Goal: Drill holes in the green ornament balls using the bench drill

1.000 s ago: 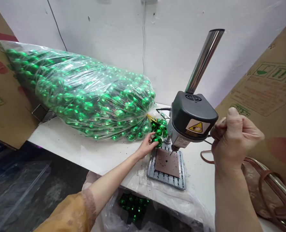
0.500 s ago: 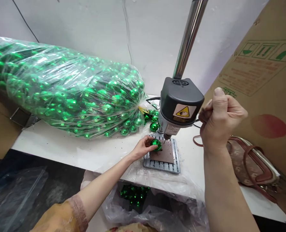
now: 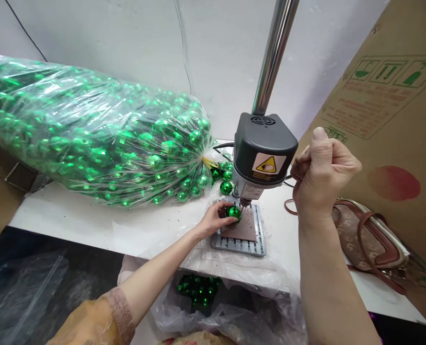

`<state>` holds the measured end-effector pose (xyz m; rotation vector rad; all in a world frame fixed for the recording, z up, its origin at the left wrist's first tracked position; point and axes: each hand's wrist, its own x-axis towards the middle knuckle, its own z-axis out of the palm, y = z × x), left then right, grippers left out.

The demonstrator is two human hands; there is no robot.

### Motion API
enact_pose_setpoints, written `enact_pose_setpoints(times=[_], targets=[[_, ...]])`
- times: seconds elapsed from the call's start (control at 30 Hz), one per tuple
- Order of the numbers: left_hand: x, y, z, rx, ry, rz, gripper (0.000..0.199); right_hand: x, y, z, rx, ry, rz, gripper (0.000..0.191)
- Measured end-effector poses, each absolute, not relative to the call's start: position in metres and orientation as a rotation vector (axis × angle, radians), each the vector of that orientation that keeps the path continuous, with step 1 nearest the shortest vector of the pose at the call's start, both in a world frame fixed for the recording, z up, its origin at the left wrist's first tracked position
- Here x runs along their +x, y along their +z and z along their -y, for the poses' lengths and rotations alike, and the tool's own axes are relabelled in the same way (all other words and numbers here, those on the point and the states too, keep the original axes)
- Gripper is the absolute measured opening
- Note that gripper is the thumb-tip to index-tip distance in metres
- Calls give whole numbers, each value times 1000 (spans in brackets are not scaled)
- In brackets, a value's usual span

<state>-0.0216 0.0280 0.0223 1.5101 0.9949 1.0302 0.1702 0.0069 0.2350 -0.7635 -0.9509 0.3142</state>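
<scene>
Between the fingertips of my left hand [image 3: 217, 219] is a shiny green faceted ball [image 3: 235, 213]. It is held over a brown board [image 3: 247, 229] on the slotted metal base [image 3: 236, 245] of a small drill press [image 3: 265, 148]. The bit [image 3: 242, 208] comes down close against the ball's right side; I cannot tell if they touch. To the right of the black motor housing, my right hand [image 3: 320, 175] is closed in a fist, thumb up. Whatever it grips is hidden by the fingers.
A big clear bag of green balls [image 3: 101, 143], tied with yellow, lies at left. Several loose balls [image 3: 226, 187] sit behind the base. Below the table edge, a plastic-lined container [image 3: 230, 323] holds more. At right are a handbag [image 3: 371, 239] and a large carton [image 3: 385, 110].
My left hand has brought the ball slightly right, closer to the bit. My right fist keeps its place beside the press. The whole view has shifted a little.
</scene>
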Motion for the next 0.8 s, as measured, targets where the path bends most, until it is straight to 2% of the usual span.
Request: enact_pose_setpoints(times=[0.13, 0.63, 0.8], targets=[[-16, 24, -27, 1582, 1032, -1007, 55, 171, 234, -7, -765, 314, 955, 47], [5, 19, -13, 1459, 1075, -1023, 64, 170, 236, -5, -785, 318, 949, 46], [7, 20, -11, 1521, 1040, -1044, 61, 171, 235, -5, -784, 321, 955, 46]])
